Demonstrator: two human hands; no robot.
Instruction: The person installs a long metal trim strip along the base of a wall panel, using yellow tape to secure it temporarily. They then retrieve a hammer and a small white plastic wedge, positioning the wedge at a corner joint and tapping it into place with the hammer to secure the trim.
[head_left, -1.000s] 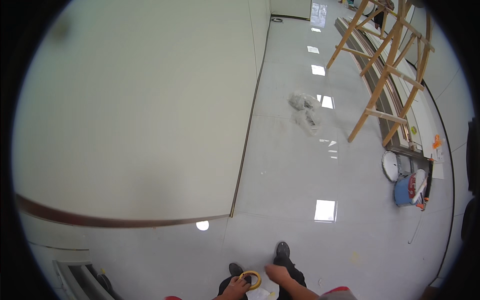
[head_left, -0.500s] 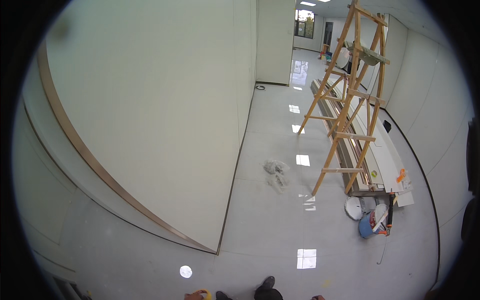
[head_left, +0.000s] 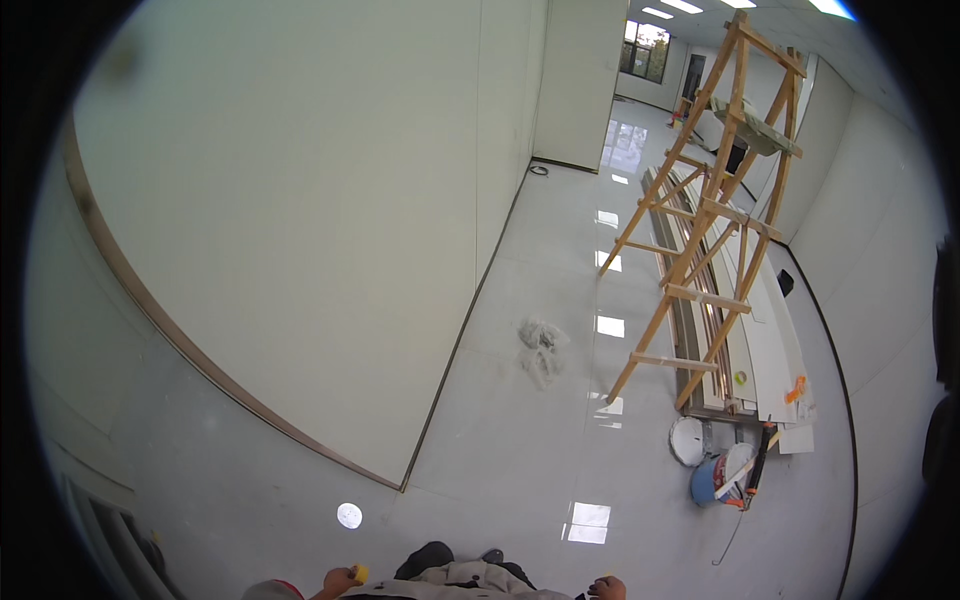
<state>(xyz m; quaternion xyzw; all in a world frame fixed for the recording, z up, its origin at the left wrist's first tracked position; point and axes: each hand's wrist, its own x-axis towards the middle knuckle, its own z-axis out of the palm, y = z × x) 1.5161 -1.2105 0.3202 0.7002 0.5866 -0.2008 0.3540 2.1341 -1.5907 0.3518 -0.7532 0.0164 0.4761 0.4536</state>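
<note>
Low in the head view, my left hand (head_left: 337, 581) is closed around a roll of yellow tape (head_left: 360, 574), whose edge sticks out past the fingers. My right hand (head_left: 608, 588) hangs at the lower edge with its fingers curled in. Whatever it may hold is too small to make out. Between the hands show my grey clothing (head_left: 465, 576) and my dark shoes (head_left: 425, 560) on the glossy floor. Neither hand touches the wall panel (head_left: 330, 250) at the left.
A wooden A-frame ladder (head_left: 690, 260) straddles long stacked boards (head_left: 735, 350) at the right. Before them stand a blue bucket (head_left: 706, 482) with a caulking gun (head_left: 762, 455) and a white lid (head_left: 687, 441). Crumpled clear plastic (head_left: 541, 350) lies mid-floor. The panel's corner (head_left: 403, 488) juts toward me.
The view has shifted, bringing more of my body and both hands into sight. The yellow tape roll stays in my left hand. The ladder, boards and bucket stand as before.
</note>
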